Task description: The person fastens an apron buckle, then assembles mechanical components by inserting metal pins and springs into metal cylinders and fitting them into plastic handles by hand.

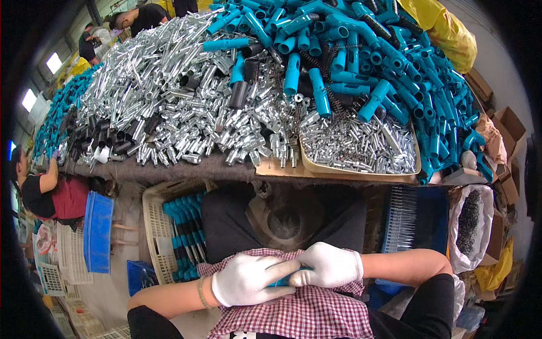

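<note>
Both my hands wear white gloves and meet over my lap, above a red-and-white checked cloth (316, 311). My left hand (252, 279) curls around a teal tube-shaped part (280, 281), which shows only as a small strip between the gloves. My right hand (332, 265) closes on the same part from the other side, with its thumb against it. The gloves hide most of this part, so its full shape cannot be made out.
The bench ahead holds heaped silver metal fittings (169, 90), teal tubular parts (372, 62) and a shallow tray (339, 172) of small pins. Below stand a cream crate (155, 226) of teal-and-black pieces, a blue bin (99, 231) and a white sack (458, 226). A co-worker (42, 186) sits at left.
</note>
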